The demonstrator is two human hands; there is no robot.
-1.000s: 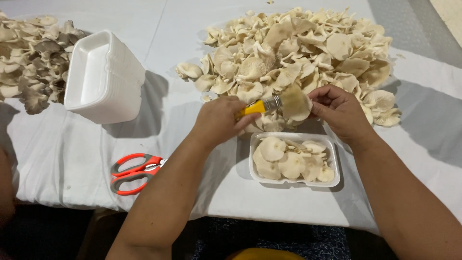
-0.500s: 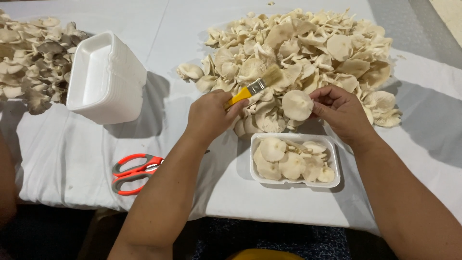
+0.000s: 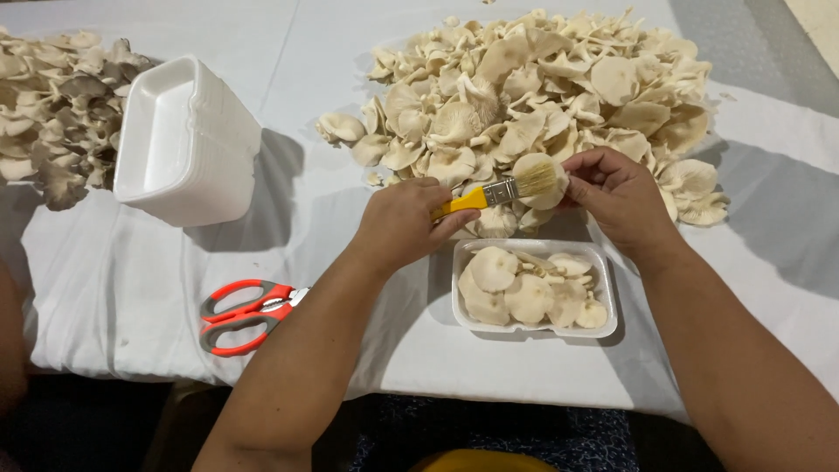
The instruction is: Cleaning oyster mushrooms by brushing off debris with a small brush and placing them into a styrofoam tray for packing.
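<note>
Nearest me sits a white tray of pale mushrooms. Just beyond it my left hand grips a yellow-handled brush, its length running left to right. The bristles touch the round, cream mushroom pinched in my right hand.

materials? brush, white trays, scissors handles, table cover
Brush: glossy yellow handle, likely plastic or painted wood; shiny metal band; pale bristles, natural or synthetic unclear.
Tray stack and filled tray: matte white with thick rounded rims, looks like foam.
Scissors: glossy red handles with grey inserts, probably plastic; blades mostly hidden.
Table cover: white, creased and wrinkled, looks like cloth.
</note>
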